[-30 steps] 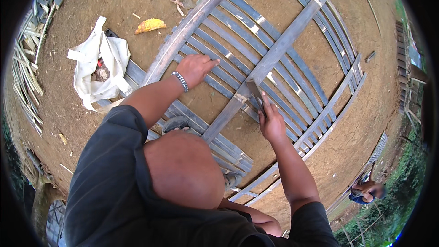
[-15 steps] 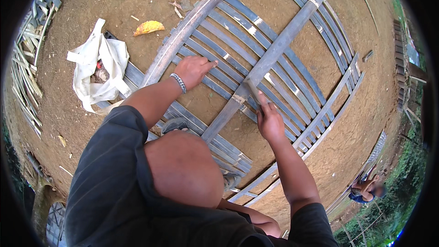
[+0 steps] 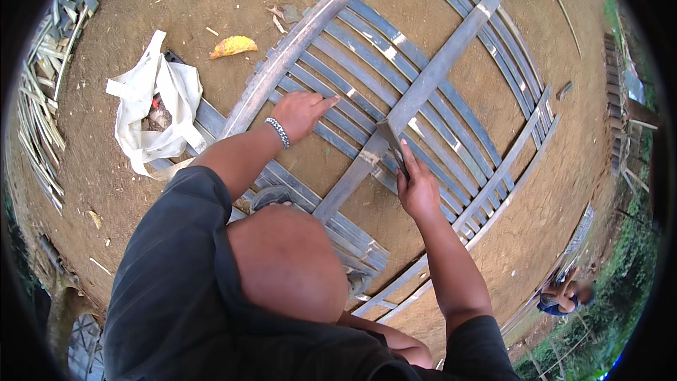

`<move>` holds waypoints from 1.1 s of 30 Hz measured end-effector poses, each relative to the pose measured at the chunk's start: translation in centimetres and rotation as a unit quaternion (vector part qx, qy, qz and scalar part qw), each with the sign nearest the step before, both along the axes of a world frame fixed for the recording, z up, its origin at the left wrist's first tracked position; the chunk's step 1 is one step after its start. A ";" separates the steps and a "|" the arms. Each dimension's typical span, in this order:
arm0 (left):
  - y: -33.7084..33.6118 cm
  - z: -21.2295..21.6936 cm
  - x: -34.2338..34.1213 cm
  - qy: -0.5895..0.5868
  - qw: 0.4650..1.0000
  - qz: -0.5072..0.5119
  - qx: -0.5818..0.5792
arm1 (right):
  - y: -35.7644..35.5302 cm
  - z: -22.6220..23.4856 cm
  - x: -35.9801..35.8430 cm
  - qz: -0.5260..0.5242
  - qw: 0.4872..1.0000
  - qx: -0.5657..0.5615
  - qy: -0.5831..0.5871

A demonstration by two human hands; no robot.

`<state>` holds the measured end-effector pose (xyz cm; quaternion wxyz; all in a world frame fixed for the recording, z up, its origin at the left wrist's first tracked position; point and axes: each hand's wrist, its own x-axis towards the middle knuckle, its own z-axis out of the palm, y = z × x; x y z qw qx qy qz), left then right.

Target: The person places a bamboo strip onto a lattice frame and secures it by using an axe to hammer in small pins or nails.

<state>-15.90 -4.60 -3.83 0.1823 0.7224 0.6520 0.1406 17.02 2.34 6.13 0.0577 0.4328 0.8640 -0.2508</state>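
A slatted frame of dark grey wood or bamboo strips point(image 3: 367, 35) lies on the ground before me, with a thick crossbar point(image 3: 437, 67) running over the slats. My right hand point(image 3: 420, 190) is wrapped round a dark, flat-sided tool point(image 3: 392, 137) whose kind I cannot make out; its broad end is at the crossbar. My left hand point(image 3: 297, 113) is closed over the slats left of the crossbar, its fingertips pinched together. Anything within that pinch is too small or hidden to name. A chain bracelet point(image 3: 277, 132) circles my left wrist.
A white cloth bag point(image 3: 185, 85) slumps open at the left, near a yellow leaf point(image 3: 233, 46). Piles of split strips point(image 3: 44, 109) lie at the far left edge. Loose grey slats point(image 3: 352, 247) lie by my feet. Another person point(image 3: 560, 299) sits far off at the lower right.
The tool in my right hand has turned slightly, showing more of its flat side by the crossbar. My left hand stays nearly in place; the view has shifted a little.
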 end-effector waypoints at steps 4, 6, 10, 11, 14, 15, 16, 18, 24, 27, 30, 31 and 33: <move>-0.4 -0.5 -0.2 -0.011 1.000 0.015 0.023 | -0.1 1.1 0.4 0.017 0.983 0.095 0.159; -0.3 -0.4 -0.3 -0.023 0.999 0.019 0.032 | -0.4 1.1 -0.3 -0.003 0.963 0.099 0.249; -0.4 -1.1 -0.3 -0.025 0.996 0.013 0.088 | -0.8 0.1 -0.3 0.058 0.947 0.149 0.280; -0.3 -1.2 -0.2 -0.026 0.996 0.011 0.083 | -0.8 0.4 -0.3 0.022 0.992 0.056 0.112; -0.3 -1.0 -0.1 -0.022 0.997 0.010 0.074 | -0.2 1.1 0.0 -0.028 0.999 -0.034 -0.022; -0.3 -0.9 -0.1 -0.018 0.997 0.011 0.077 | 0.1 1.2 0.3 -0.034 0.999 -0.032 -0.003; -0.4 -0.8 -0.3 -0.013 0.997 0.013 0.078 | 0.0 1.2 0.6 -0.019 0.999 0.007 0.045; 0.0 -0.7 -0.6 -0.020 0.997 0.016 0.072 | -0.5 1.3 1.1 0.010 0.987 0.084 0.139; -0.6 -1.5 0.0 -0.035 0.996 0.024 0.075 | -1.3 0.3 0.3 0.009 0.987 0.095 0.133; -0.4 -0.8 -0.2 -0.041 0.997 0.028 0.054 | 0.0 1.8 -0.5 -0.055 0.993 -0.063 -0.088; -0.1 -0.1 0.5 -0.084 0.994 0.051 0.043 | -0.6 0.8 3.3 -0.081 0.995 0.016 0.062; -0.1 0.5 0.6 -0.099 0.992 0.064 0.039 | -1.1 0.9 4.2 -0.111 0.990 0.014 0.086; -0.8 2.0 1.6 -0.167 0.977 0.128 0.033 | -2.7 1.0 5.6 -0.171 0.979 0.003 0.111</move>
